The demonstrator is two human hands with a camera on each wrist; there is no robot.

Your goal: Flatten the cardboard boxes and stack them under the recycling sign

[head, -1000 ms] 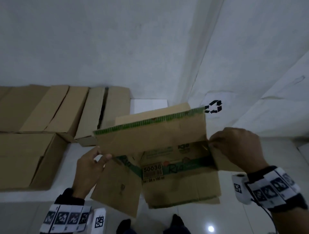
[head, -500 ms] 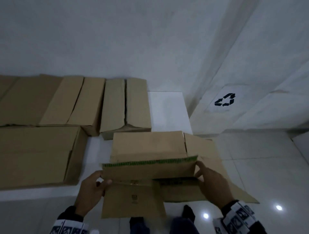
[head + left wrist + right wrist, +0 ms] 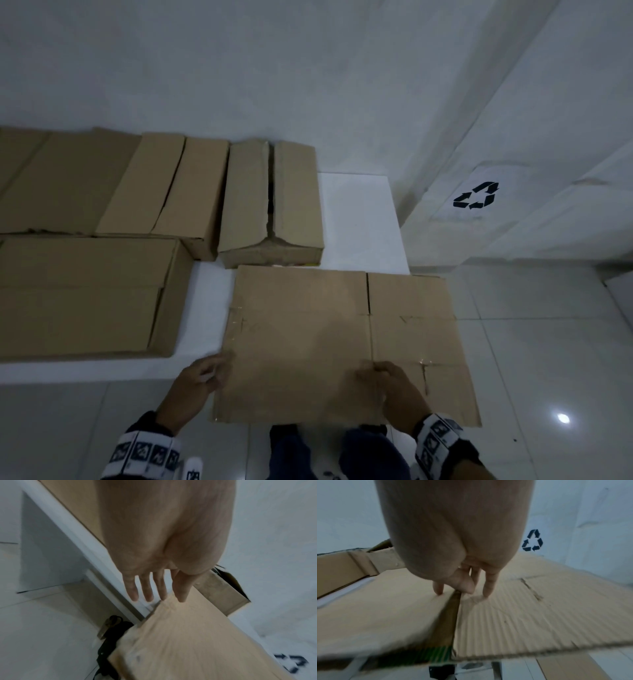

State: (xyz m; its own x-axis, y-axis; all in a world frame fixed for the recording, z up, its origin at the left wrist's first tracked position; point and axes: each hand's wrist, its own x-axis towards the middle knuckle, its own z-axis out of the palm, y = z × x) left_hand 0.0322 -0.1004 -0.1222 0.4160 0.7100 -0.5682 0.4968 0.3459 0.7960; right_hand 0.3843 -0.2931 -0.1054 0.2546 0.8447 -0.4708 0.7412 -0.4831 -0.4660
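Glossy floor tiles (image 3: 534,342) carry the flattened cardboard box (image 3: 308,342), nearest the feet. Its left edge is met by the left hand (image 3: 198,380) with fingers straight; its seam is pressed by the right hand (image 3: 390,383), fingertips (image 3: 439,589) down, nothing gripped. Light, stiff, bendable sheet is judged; opposite edges should be taken. Unflattened boxes (image 3: 270,202) and the recycling sign (image 3: 476,195) lie beyond.

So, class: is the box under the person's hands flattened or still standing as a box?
Flattened. The box lies as one flat sheet, flaps spread, partly on the floor; the left hand and right hand rest on it.
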